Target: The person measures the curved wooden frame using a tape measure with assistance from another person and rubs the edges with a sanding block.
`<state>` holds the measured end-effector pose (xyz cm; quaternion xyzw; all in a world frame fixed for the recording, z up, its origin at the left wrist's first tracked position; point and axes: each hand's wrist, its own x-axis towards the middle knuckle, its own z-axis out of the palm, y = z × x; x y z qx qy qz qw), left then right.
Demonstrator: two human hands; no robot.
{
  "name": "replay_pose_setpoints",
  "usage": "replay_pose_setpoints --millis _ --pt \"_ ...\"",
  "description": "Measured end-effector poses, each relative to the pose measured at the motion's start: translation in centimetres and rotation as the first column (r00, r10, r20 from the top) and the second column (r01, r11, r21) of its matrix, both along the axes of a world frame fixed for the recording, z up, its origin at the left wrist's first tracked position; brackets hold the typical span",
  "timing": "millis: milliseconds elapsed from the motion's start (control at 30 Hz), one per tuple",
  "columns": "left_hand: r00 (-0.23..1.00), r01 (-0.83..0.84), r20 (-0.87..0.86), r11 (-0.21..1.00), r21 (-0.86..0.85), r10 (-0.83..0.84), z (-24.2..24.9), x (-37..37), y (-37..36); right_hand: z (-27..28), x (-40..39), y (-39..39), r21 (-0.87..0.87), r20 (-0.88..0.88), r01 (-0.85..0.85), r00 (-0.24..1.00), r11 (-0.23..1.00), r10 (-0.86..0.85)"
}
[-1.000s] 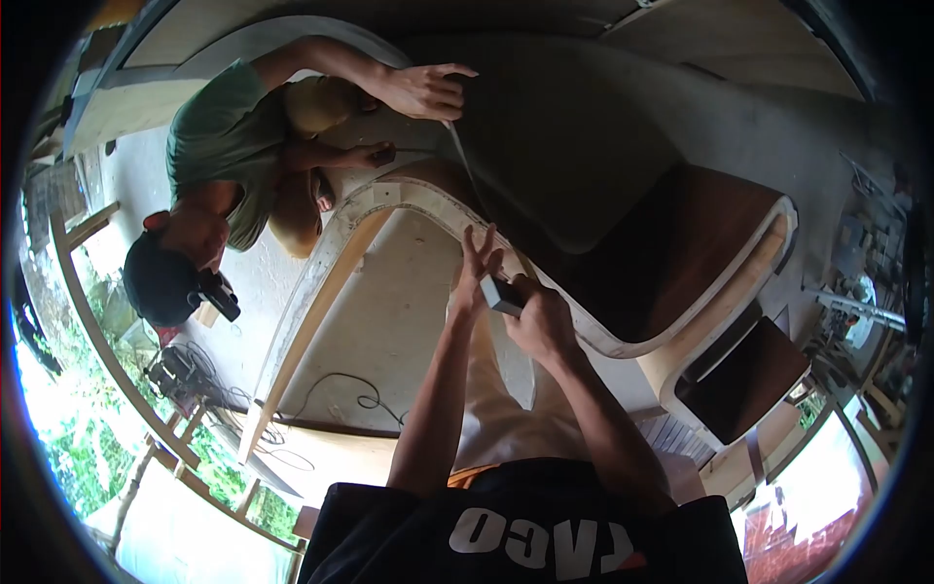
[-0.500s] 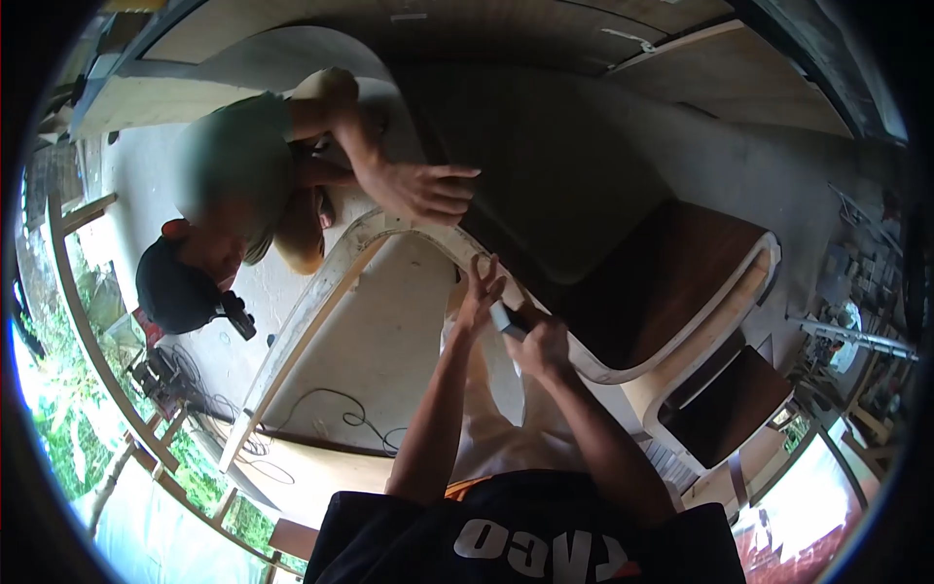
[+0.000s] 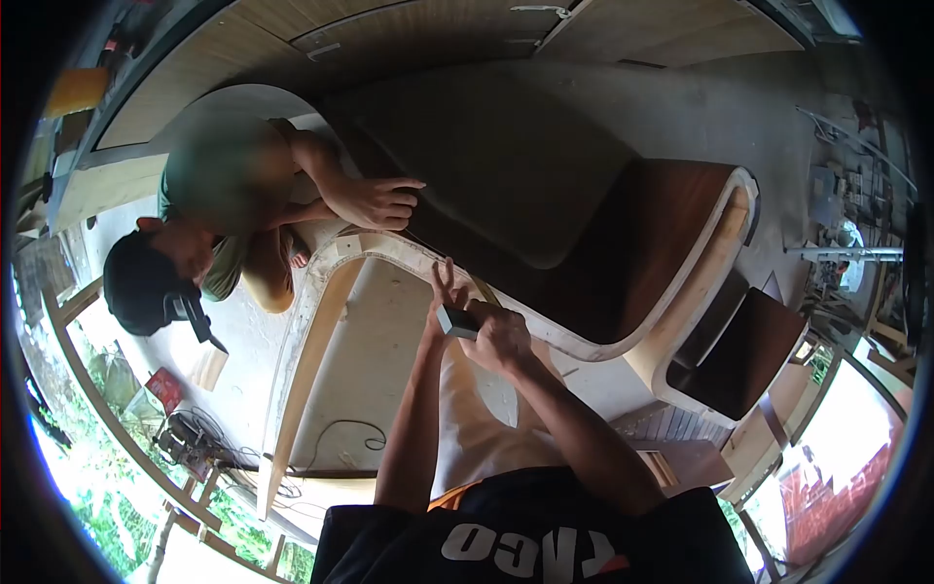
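Note:
My right hand [image 3: 499, 338] is wrapped round a grey rectangular block [image 3: 455, 322], which angles up toward my left hand. My left hand [image 3: 445, 292] has its fingers stretched out and apart; their tips overlap the pale edge of a curved wooden furniture piece [image 3: 570, 339]. The block's near end overlaps my left palm in this view. Dark brown veneer [image 3: 642, 243] covers the inner face of the piece, which bends upward at the right. Across it, a crouching person's hand [image 3: 375, 202] hovers over the pale edge near the corner, its index finger extended.
The person [image 3: 229, 185] in a dark cap crouches at the left. A smaller curved dark piece [image 3: 744, 355] stands at the right. A cable [image 3: 345, 428] lies on the floor inside the frame. A red box [image 3: 164, 389] and tangled wires sit at lower left.
My view has shifted, so the furniture sits differently in frame. My right hand has brought the grey block closer across my left palm. The other person's hand still hovers by the corner.

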<state>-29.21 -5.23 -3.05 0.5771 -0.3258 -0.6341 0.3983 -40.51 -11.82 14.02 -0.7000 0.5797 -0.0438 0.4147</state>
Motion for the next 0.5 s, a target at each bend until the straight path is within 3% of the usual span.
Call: replay_pose_setpoints --millis 33,100,133,167,200,233,267,300,333,367,400,433,467,500 --pt "0.984 0.085 0.155 0.996 0.012 -0.086 -0.3 0.1 0.1 0.1 0.1 -0.1 0.007 -0.009 -0.010 1.000 1.000 0.011" --pt "0.957 0.115 0.273 0.992 -0.061 -0.094 -0.4 -0.1 -0.1 0.0 0.1 -0.3 -0.020 0.003 -0.001 1.000 1.000 0.001" --pt "0.993 -0.041 -0.109 0.999 0.010 0.042 -0.2 -0.2 -0.2 -0.2 0.0 -0.3 -0.040 0.004 0.008 1.000 0.999 -0.008" --pt "0.841 0.260 0.532 0.936 -0.235 -0.100 0.1 -0.2 -0.3 -0.7 -0.1 -0.1 -0.021 0.010 0.021 1.000 1.000 -0.021" --pt "0.318 0.608 0.948 0.765 -0.215 0.014 0.7 -0.2 -0.9 -0.7 -0.2 -0.5 0.003 0.061 0.037 0.997 0.999 -0.037" --pt "0.288 0.618 0.957 0.772 -0.150 -0.044 1.0 -0.1 -0.6 -0.7 -0.2 -0.9 0.025 0.114 0.044 0.992 0.999 -0.046" --pt "0.877 0.240 0.461 0.955 -0.174 -0.136 0.5 -0.6 -0.2 -0.2 -0.4 -1.0 0.043 0.135 0.032 0.990 0.999 -0.038" --pt "0.954 -0.077 -0.282 0.993 0.094 0.100 -1.4 -1.0 0.3 0.1 -0.6 -1.0 0.070 0.122 -0.010 0.993 0.997 0.001" --pt "0.959 0.151 0.265 0.973 -0.176 -0.101 -3.7 -0.8 1.1 0.4 -0.6 -0.7 0.102 0.112 -0.058 0.993 0.993 0.046" --pt "0.878 -0.262 -0.414 0.965 0.006 0.241 -5.5 -1.5 1.5 1.1 -0.5 -0.7 0.108 0.101 -0.026 0.995 0.994 0.015" --pt "0.994 0.042 0.104 0.999 -0.031 -0.039 -6.8 -1.4 1.9 0.5 -0.4 -0.6 0.140 0.137 0.038 0.989 0.989 -0.058" --pt "0.798 0.263 0.598 0.939 -0.224 -0.081 -0.1 -1.1 -0.1 0.5 -0.5 -0.8 0.106 0.170 0.021 0.985 0.994 -0.038" --pt "0.854 0.204 0.509 0.968 -0.143 -0.105 0.8 -1.3 -0.7 0.1 -0.8 -0.8 0.119 0.181 -0.014 0.984 0.993 -0.008" --pt "0.896 0.096 0.445 0.978 -0.185 -0.004 0.7 -1.8 -0.7 0.0 -0.8 -0.9 0.123 0.182 -0.039 0.983 0.992 0.016"
